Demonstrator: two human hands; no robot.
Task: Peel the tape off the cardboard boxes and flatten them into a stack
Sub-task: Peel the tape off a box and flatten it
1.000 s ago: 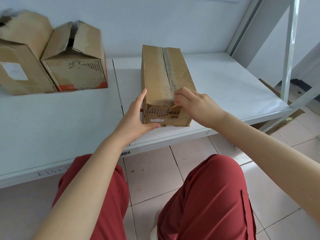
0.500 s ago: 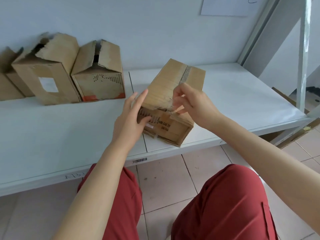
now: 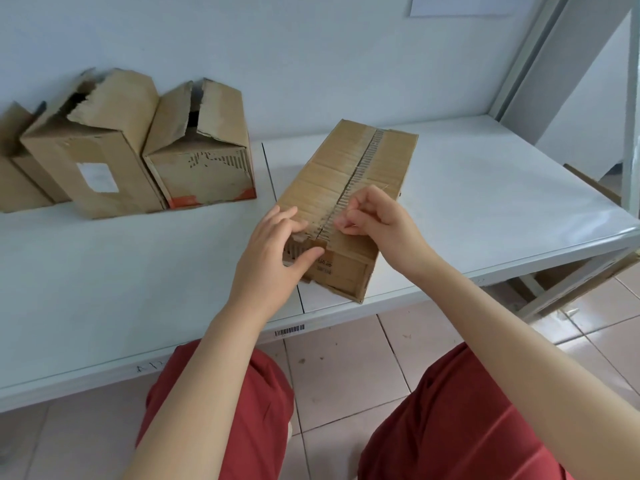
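The white shelf (image 3: 104,289) is carrying everything, running out to both sides of the hands. Well off to the left of the left hand (image 3: 273,258), three opened cardboard boxes are standing side by side: one cut off by the frame edge (image 3: 14,168), one with a white label (image 3: 93,157), and one with an orange-red base (image 3: 204,157), their top flaps torn and gaping.

The long cardboard box (image 3: 363,168) is lying skewed under both hands, its near end reaching the shelf's front edge. The left hand is clasping the near corner, fingers on top and thumb on the end face. The right hand (image 3: 377,223), fingers curled tight, is pinching at the near end of the tape strip (image 3: 363,157) that runs away from it along the centre seam; the tape is clear, so I cannot be sure how much of it is actually caught.

Judging from this, the peel is only starting. The paper skin beside the seam is already looking ragged, so a steep pull risks tearing the tape short or ripping cardboard away with it. If the left hand is bracing too lightly, the box could be dragged off the front edge.
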